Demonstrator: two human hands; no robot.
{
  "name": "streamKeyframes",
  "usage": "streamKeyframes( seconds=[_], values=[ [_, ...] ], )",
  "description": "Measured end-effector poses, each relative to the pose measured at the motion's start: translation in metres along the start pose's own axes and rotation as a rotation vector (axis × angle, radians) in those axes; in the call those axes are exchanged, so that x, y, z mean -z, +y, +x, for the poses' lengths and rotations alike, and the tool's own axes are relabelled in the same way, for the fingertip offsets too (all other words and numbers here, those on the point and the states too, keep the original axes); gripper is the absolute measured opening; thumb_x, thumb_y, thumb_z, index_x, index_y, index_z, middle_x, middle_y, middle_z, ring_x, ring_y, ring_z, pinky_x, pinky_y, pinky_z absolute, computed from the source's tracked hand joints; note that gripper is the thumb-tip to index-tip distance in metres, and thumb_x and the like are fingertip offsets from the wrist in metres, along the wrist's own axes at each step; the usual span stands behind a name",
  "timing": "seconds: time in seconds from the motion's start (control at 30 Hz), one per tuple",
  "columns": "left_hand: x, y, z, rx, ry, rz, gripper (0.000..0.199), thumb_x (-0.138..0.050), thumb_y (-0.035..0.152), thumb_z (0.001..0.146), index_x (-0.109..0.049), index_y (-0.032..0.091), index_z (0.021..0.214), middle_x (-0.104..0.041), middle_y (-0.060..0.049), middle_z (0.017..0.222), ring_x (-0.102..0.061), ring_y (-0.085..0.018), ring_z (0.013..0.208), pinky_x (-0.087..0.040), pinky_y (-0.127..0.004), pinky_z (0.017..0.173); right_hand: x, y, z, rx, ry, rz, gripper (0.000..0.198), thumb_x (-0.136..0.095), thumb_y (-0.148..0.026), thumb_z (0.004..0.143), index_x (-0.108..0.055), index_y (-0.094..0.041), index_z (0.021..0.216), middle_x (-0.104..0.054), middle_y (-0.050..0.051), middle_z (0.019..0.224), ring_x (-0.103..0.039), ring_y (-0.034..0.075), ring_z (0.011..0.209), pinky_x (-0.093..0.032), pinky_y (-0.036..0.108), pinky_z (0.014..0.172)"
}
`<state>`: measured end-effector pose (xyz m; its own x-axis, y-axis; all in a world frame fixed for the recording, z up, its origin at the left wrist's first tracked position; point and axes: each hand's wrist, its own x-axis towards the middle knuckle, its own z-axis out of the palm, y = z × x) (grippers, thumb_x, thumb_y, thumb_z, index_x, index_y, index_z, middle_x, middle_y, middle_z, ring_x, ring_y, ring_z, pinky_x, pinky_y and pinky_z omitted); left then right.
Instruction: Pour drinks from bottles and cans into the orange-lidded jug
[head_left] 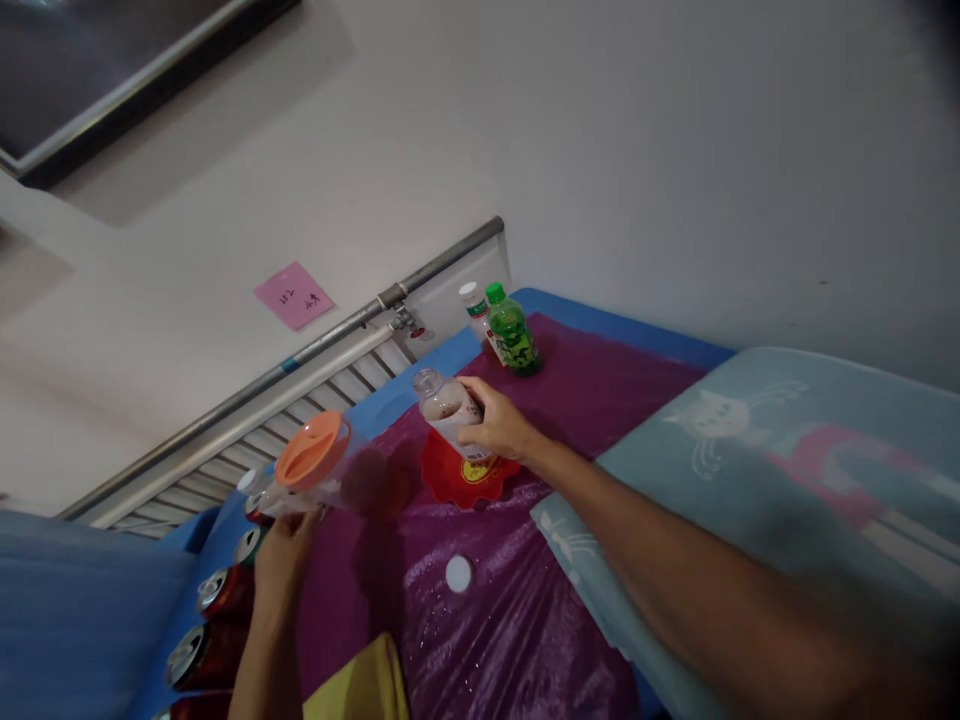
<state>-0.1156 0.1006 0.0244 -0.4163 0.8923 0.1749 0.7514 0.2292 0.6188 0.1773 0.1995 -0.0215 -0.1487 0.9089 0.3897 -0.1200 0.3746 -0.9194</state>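
My right hand (pixel 499 425) is closed around a clear bottle (pixel 448 410) with a printed label. The bottle has no cap on, leans to the left and is held above a red scalloped dish (pixel 465 485). On the left, my left hand (pixel 289 545) grips a clear plastic pitcher with an orange lid (pixel 313 450); its fingers are partly hidden, and the pitcher's body is blurred. A white bottle cap (pixel 459 573) lies on the purple plastic cover (pixel 517 620) in front of the dish.
Behind the dish stand a green bottle (pixel 514 332) and a white-capped bottle (pixel 474 302). Several drink cans (pixel 206 650) line the left edge. A yellow cloth (pixel 364 685) lies at the front, a patterned light-blue cover (pixel 750 450) at right. Pipes (pixel 337 335) run along the wall.
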Motion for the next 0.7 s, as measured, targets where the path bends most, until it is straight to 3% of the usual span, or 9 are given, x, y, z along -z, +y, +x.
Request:
streamKeyframes(
  seconds=[0.07, 0.17, 0.3, 0.43, 0.57, 0.7],
  values=[
    [-0.015, 0.004, -0.033, 0.0, -0.126, 0.006, 0.02, -0.067, 0.038, 0.074, -0.065, 0.018, 0.076, -0.068, -0.007, 0.077, -0.065, -0.024, 0.077, -0.051, -0.037, 0.073, -0.001, 0.001, 0.0, -0.006, 0.01, 0.001, 0.071, -0.064, -0.014, 0.052, -0.051, -0.019, 0.122, -0.062, 0.003, 0.112, -0.056, 0.022, 0.104, -0.043, 0.034, 0.093],
    [-0.061, 0.015, -0.078, -0.066, -0.342, -0.017, 0.028, -0.073, 0.034, 0.057, -0.071, 0.022, 0.083, -0.072, -0.006, 0.086, -0.065, -0.025, 0.077, -0.05, -0.034, 0.071, -0.003, 0.005, 0.0, -0.049, 0.022, -0.011, 0.074, -0.065, -0.013, 0.052, -0.051, -0.019, 0.124, -0.062, 0.003, 0.113, -0.057, 0.021, 0.103, -0.044, 0.033, 0.092],
    [-0.105, 0.022, -0.102, -0.118, -0.418, -0.039, 0.036, -0.065, 0.015, 0.05, -0.076, 0.023, 0.084, -0.071, -0.008, 0.089, -0.063, -0.027, 0.088, -0.046, -0.037, 0.084, -0.004, 0.006, -0.001, -0.051, 0.019, -0.027, 0.074, -0.065, -0.012, 0.052, -0.051, -0.018, 0.124, -0.063, 0.003, 0.11, -0.06, 0.021, 0.098, -0.046, 0.032, 0.088],
    [-0.091, 0.025, -0.084, -0.088, -0.37, -0.184, 0.024, -0.069, 0.023, 0.053, -0.074, 0.019, 0.076, -0.07, -0.009, 0.079, -0.064, -0.026, 0.076, -0.049, -0.038, 0.074, -0.002, -0.001, -0.003, -0.036, 0.024, -0.055, 0.07, -0.065, -0.011, 0.052, -0.053, -0.018, 0.12, -0.065, 0.002, 0.107, -0.06, 0.021, 0.096, -0.046, 0.032, 0.087],
    [-0.056, 0.057, -0.048, -0.066, -0.185, -0.448, 0.051, -0.07, 0.048, 0.066, -0.065, 0.017, 0.106, -0.071, -0.01, 0.103, -0.066, -0.024, 0.094, -0.05, -0.035, 0.085, -0.004, -0.004, -0.008, -0.015, -0.024, -0.137, 0.07, -0.064, -0.01, 0.054, -0.054, -0.02, 0.122, -0.067, 0.002, 0.105, -0.061, 0.02, 0.093, -0.047, 0.031, 0.084],
    [-0.043, 0.103, -0.017, -0.091, -0.094, -0.607, 0.063, -0.071, 0.058, 0.064, -0.062, 0.016, 0.11, -0.071, -0.009, 0.104, -0.066, -0.022, 0.093, -0.05, -0.034, 0.083, -0.008, -0.006, -0.012, 0.032, -0.109, -0.242, 0.068, -0.064, -0.009, 0.057, -0.054, -0.021, 0.124, -0.068, 0.002, 0.107, -0.063, 0.02, 0.092, -0.048, 0.029, 0.08]
  ],
)
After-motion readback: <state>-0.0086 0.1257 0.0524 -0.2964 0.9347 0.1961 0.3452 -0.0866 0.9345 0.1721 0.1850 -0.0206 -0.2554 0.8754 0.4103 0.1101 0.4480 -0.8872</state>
